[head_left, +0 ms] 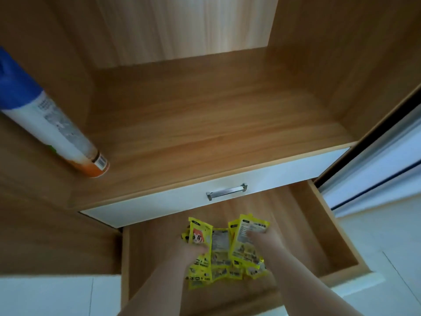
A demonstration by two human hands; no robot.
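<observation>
Down in the open drawer [155, 258], a heap of yellow packets [222, 263] lies near the middle. The left hand [193, 249] pinches a cartoon-face packet [200, 236], and the right hand [262, 238] grips a second packet [245, 242], lifted off the heap. A blue-capped can [57, 128] stands at the shelf's [216, 115] left front corner.

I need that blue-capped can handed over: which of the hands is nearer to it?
Left. The left hand grips yellow packets in the drawer, below and right of the blue-capped can; the right hand grips packets farther right.
</observation>
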